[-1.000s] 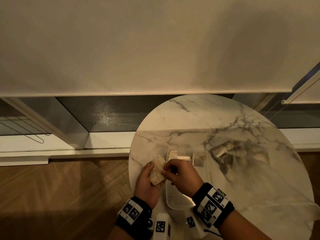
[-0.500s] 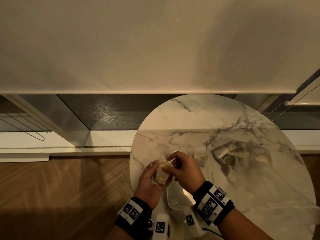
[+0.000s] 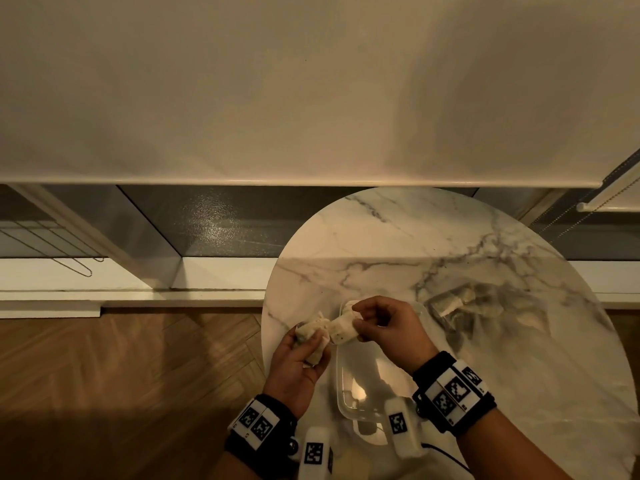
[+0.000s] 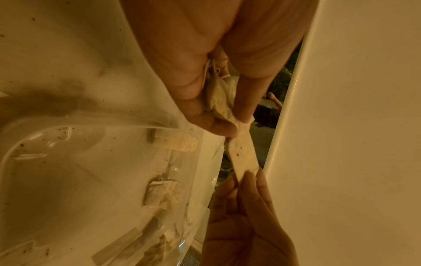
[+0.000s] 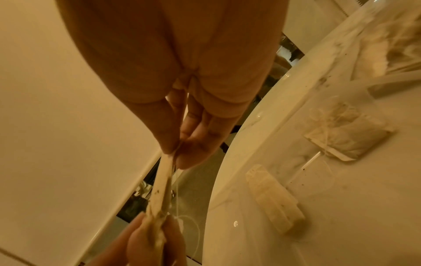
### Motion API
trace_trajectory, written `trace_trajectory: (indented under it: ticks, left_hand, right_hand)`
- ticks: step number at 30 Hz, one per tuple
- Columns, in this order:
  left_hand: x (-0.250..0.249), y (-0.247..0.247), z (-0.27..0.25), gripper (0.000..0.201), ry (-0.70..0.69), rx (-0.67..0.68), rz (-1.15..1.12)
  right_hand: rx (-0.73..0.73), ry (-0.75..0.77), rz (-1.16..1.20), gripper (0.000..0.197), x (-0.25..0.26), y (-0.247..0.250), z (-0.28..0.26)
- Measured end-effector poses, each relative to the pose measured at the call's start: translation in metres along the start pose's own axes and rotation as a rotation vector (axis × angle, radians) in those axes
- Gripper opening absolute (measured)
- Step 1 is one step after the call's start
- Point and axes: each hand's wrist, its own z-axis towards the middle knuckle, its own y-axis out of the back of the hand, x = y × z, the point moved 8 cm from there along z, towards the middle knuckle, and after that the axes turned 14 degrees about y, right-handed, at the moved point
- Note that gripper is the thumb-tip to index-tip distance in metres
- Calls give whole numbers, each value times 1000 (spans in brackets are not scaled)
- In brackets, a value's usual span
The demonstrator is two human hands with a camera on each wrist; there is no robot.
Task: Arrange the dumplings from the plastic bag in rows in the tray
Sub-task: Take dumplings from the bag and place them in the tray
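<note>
Left hand and right hand meet, each grip pinched closed.

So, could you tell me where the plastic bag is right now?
In the head view, the plastic bag lies on the marble table, right of the tray and right hand.

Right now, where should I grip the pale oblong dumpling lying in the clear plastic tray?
Pinch the pale oblong dumpling across its long edges, coming from above: it lies flat on the clear plastic tray floor, near the wall, so a sideways approach looks blocked.
</note>
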Motion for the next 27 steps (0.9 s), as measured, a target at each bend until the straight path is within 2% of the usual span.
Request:
trace_trajectory:
  ticks: [5,12,18,24,27]
  left_hand:
    - [-4,6,1,32,-1,-19,-33]
    - [-7,13,2,32,-9,-50,-51]
    - [-9,19,3,44,-15,-65,-73]
    - [-10,24,2,36,-24,-87,-71]
    - [-8,24,1,29,-19,-92,-51]
  right_hand:
    - [-23,-8,-26,22,-5,13,4]
    - [-60,-42,-37,20,-12,26,8]
    - [-107,-65,-35,20,-16,36,9]
    - [-180,-47,-3,18,-15,47,9]
    - [-197,-54,100,19,-13,51,10]
